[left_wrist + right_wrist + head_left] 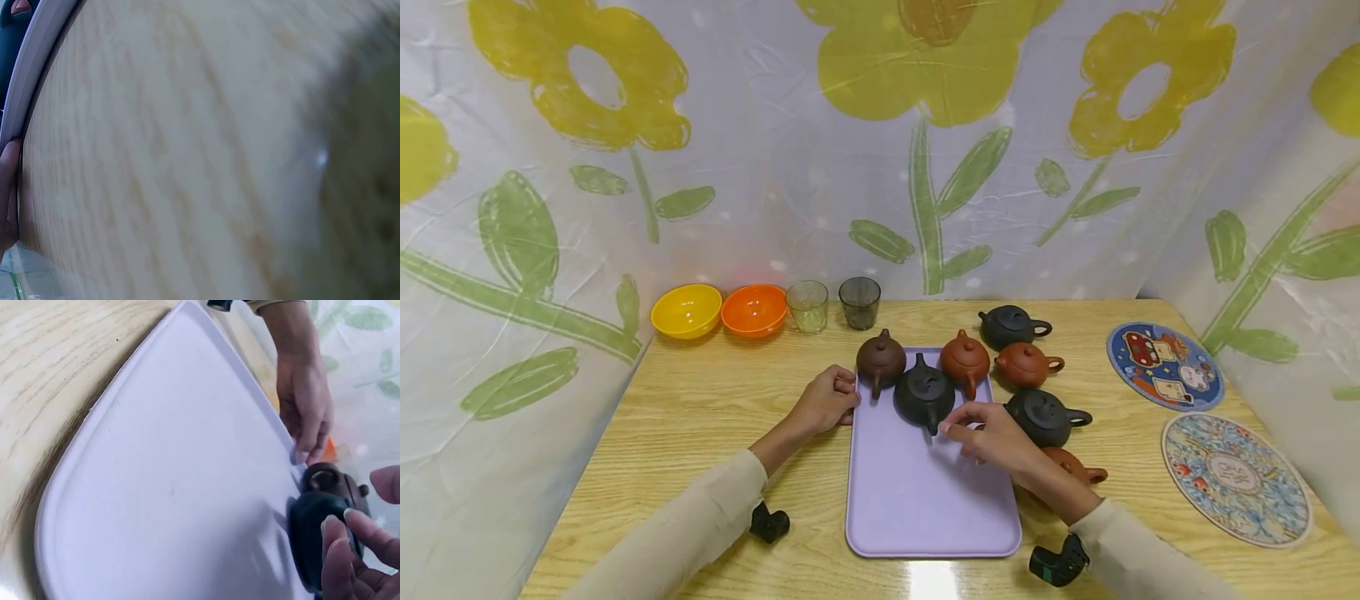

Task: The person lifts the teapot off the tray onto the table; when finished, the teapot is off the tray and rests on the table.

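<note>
A lilac tray lies in the middle of the table. On its far end stand a dark brown teapot, a reddish-brown teapot and, between and slightly nearer, a black teapot with its handle toward me. My left hand grips the tray's left rim beside the brown teapot. Just right of the black teapot's handle hovers my right hand, its fingers loosely bent; the right wrist view shows a gap between its thumb and fingers. The left wrist view catches mostly table and the tray's side wall.
Along the tray's right side sit several more black and reddish teapots, the nearest partly behind my right hand. Two round patterned mats lie at right. A yellow bowl, an orange bowl and two glasses line the back left.
</note>
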A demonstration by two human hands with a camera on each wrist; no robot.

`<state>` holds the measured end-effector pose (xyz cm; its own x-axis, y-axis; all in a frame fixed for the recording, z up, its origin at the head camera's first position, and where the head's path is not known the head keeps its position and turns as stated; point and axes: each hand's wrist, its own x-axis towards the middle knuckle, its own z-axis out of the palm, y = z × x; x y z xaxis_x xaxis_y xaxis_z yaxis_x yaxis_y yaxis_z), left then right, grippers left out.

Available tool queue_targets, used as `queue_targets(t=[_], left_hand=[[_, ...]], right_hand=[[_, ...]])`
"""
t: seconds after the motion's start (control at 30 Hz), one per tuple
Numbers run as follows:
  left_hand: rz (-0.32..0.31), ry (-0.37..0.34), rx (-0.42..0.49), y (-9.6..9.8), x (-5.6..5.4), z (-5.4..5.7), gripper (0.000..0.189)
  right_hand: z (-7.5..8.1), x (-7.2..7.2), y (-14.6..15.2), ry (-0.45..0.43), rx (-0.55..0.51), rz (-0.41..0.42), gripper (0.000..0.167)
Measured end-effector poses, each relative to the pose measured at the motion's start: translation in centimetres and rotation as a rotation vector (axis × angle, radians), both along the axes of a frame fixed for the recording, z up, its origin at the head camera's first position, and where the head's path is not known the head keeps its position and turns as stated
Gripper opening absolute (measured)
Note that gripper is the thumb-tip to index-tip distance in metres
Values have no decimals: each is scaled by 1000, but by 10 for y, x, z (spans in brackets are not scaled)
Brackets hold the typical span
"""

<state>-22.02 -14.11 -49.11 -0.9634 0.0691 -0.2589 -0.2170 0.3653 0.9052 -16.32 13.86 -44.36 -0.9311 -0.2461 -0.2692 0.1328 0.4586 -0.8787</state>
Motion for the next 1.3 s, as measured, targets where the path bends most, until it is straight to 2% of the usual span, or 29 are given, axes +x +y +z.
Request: queue_targets(t=[0.27,0.43,0.7,0.9,1.13,1.3], left_hand=[[4,3,1,0,1,0,32],[5,-2,-4,0,1,1,33],[1,-4,1,0,0,0,32],[-2,9,-3,0,0,0,31],[5,-3,-1,-1,1,1,31],[4,-7,-8,0,1,1,32]], right_hand=[[-8,-4,-13,3,54,-16,21],[-14,-5,-16,33,70,16,22],[-22,-4,-20,70,27,31,18],[-21,-4,-19,48,28,14,16],[-19,-6,-21,-22,70,-11,30],[-22,-8,-23,-11,69,-32,36]])
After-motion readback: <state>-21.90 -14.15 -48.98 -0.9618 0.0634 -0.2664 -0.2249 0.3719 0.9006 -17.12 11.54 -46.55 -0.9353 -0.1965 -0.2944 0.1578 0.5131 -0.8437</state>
